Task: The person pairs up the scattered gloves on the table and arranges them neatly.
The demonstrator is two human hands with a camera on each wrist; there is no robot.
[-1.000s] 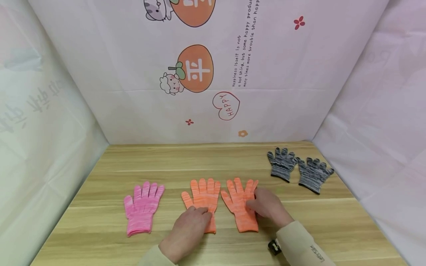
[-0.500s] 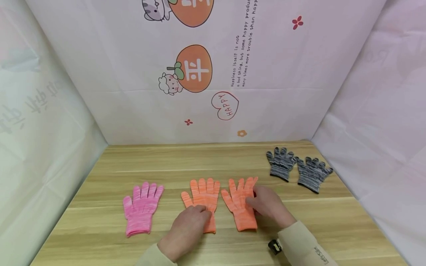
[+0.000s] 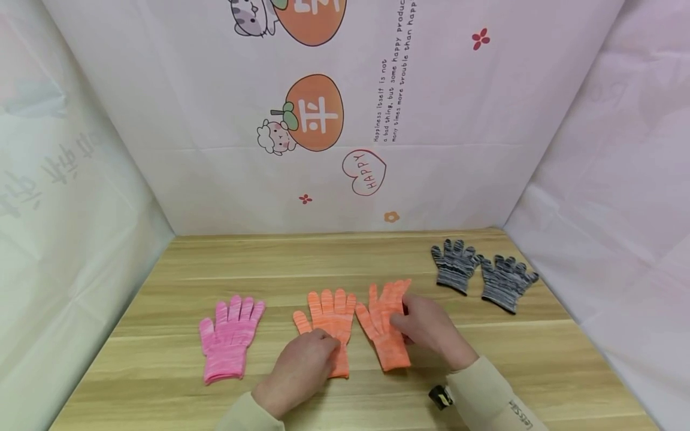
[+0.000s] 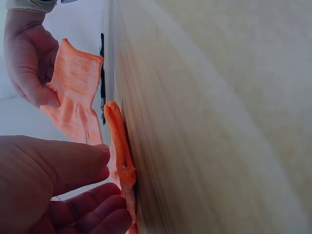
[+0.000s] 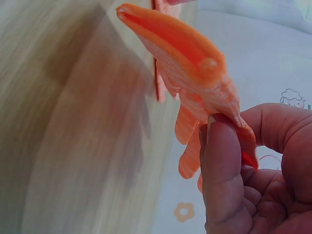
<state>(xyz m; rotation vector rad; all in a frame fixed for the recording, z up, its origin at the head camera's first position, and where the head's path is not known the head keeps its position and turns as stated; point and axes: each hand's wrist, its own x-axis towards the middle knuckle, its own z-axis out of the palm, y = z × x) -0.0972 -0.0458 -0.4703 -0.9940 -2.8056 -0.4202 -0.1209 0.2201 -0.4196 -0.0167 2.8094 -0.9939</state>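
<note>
Soft, light knit: the right hand (image 3: 426, 328) pinches the right orange glove (image 3: 384, 326) by its edge, lifting it limply beside the left orange glove (image 3: 327, 320), where the left hand (image 3: 299, 372) rests flat.

The head camera looks forward and down on the whole wooden table (image 3: 485, 353) from above. Both wrist cameras sit very near, low along its surface. All views share the two orange gloves (image 3: 384, 323).
</note>
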